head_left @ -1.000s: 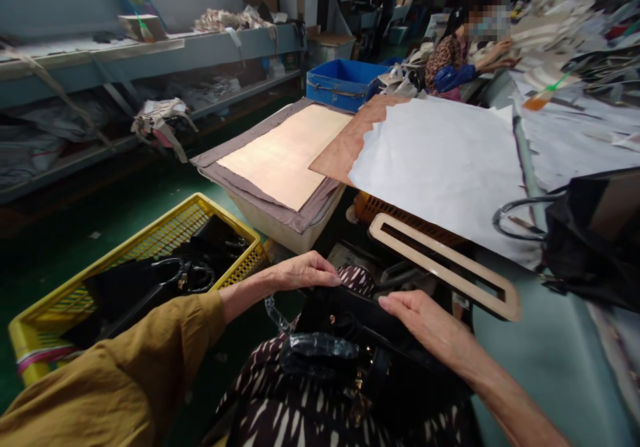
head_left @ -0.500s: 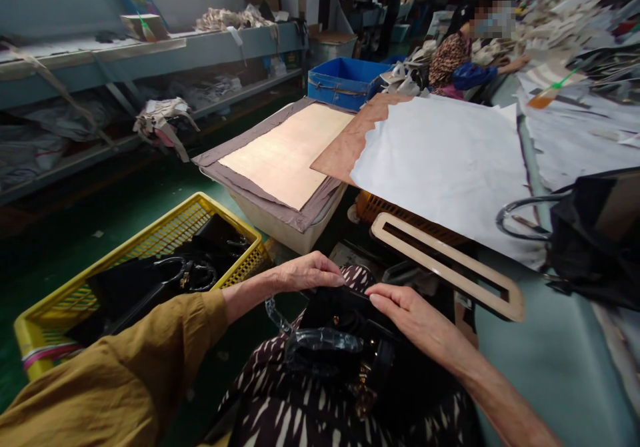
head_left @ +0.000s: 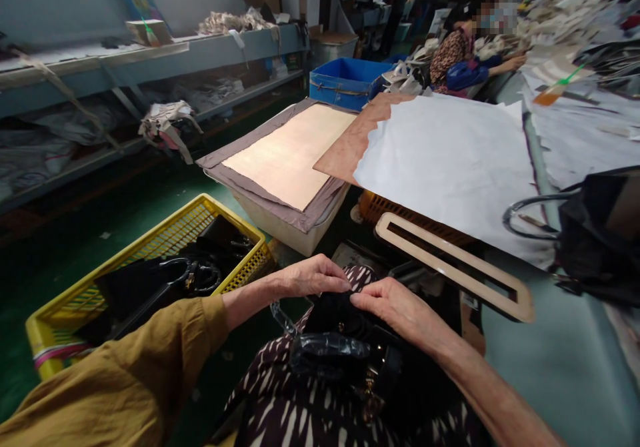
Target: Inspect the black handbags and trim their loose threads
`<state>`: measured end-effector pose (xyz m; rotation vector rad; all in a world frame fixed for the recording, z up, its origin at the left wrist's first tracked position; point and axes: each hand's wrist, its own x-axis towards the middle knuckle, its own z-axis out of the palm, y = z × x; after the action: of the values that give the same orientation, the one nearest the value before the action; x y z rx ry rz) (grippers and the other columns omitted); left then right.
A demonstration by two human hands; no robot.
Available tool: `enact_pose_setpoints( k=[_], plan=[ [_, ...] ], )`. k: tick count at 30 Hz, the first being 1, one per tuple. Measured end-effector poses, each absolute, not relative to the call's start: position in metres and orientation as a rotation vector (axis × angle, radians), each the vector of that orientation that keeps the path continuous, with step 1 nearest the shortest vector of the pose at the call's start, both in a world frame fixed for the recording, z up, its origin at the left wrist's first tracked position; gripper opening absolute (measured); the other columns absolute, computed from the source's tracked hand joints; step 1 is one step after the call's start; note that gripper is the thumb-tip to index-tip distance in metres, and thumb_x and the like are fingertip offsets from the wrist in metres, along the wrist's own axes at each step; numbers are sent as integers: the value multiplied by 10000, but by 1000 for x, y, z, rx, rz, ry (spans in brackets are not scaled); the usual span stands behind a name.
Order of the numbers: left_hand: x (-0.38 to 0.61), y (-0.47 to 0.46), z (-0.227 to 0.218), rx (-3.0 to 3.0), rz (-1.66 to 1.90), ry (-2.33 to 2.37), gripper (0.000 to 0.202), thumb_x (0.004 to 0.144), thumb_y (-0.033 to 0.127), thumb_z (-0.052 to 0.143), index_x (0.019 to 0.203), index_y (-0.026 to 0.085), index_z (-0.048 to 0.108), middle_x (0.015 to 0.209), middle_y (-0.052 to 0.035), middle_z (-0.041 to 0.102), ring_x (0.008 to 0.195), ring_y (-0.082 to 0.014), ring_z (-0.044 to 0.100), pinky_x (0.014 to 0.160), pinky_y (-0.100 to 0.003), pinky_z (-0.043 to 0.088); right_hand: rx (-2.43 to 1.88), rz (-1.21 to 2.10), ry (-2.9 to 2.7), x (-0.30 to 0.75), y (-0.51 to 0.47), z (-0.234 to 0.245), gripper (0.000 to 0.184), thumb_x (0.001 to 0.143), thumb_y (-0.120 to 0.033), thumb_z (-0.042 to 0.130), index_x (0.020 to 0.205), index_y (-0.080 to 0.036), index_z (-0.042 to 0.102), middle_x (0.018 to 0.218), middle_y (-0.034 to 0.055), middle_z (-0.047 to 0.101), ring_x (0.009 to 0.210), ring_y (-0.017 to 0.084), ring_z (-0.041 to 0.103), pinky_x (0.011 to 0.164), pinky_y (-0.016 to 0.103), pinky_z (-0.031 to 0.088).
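Note:
A black handbag [head_left: 415,373] lies across my lap, on patterned dark-and-cream cloth. Its plastic-wrapped handle [head_left: 330,355] flops toward me, and gold-coloured hardware shows beside it. My left hand [head_left: 317,276] pinches the bag's far edge with thumb and fingers. Close against it, almost touching, my right hand [head_left: 383,300] is closed on the same edge. The fingertips cover the exact spot they grip.
At left on the floor stands a yellow basket [head_left: 145,253] with black bags. Ahead are a cloth-covered bin [head_left: 220,179], white sheet material [head_left: 445,147] and a slotted board [head_left: 450,260]. Another black bag [head_left: 600,233] rests at right. A co-worker [head_left: 453,60] sits beyond.
My right hand has slid left along the bag's edge until it is close to my left hand. The view has shifted slightly.

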<state>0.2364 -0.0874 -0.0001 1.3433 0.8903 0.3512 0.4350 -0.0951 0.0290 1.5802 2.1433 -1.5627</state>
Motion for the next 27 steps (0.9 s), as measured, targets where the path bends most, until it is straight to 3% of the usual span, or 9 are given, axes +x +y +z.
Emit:
enact_pose_setpoints(
  k=[5,9,11,14,18,22,24,27],
  plan=[
    [233,-85,-2,1260,338,924,506,777,555,470,835,95,673,581,-6,510,514,-75,360,480,-200,283,1624,-1501,2153,432,-98,35,355,758,-412,428,512,-186,308,502,-43,273,487,86,270,452,259,161],
    [230,-82,0,1336,273,1005,646,782,651,349,827,103,688,508,12,443,477,-74,307,459,-213,251,1662,-1453,2149,430,-100,38,350,751,-408,430,502,-182,334,500,-39,300,494,91,300,460,262,172],
    [231,-80,3,1400,208,1018,602,756,641,417,822,106,684,509,23,419,486,-73,308,447,-210,231,1682,-1432,2150,428,-101,38,345,749,-406,431,504,-182,335,506,-38,306,499,93,311,465,262,176],
    [235,-77,4,1534,171,926,410,705,502,591,827,120,679,576,25,470,551,-76,373,480,-191,267,1708,-1408,2153,426,-101,38,368,748,-425,440,497,-182,327,502,-39,287,504,95,306,466,264,168],
    [239,-77,-1,1575,211,853,296,727,390,589,811,117,666,589,27,468,537,-70,361,475,-192,267,1644,-1508,2178,434,-97,42,378,768,-455,434,512,-179,409,515,-39,328,525,102,332,469,254,207],
    [237,-79,0,1565,195,861,299,756,385,548,805,105,643,546,38,416,491,-62,324,432,-188,242,1611,-1751,2119,460,-94,48,421,842,-502,325,800,-181,594,801,0,585,768,156,507,673,253,377],
    [237,-79,2,1572,195,872,288,765,372,538,793,103,636,554,37,430,503,-61,343,448,-178,266,1669,-1922,1993,474,-95,46,487,840,-556,316,939,-173,601,926,36,620,879,196,531,771,292,388],
    [238,-78,2,1616,216,847,271,777,351,528,787,102,633,597,28,476,555,-67,386,503,-169,304,1634,-2111,1881,486,-99,36,444,810,-531,431,978,-164,615,927,43,642,869,202,548,771,302,399]
  ],
)
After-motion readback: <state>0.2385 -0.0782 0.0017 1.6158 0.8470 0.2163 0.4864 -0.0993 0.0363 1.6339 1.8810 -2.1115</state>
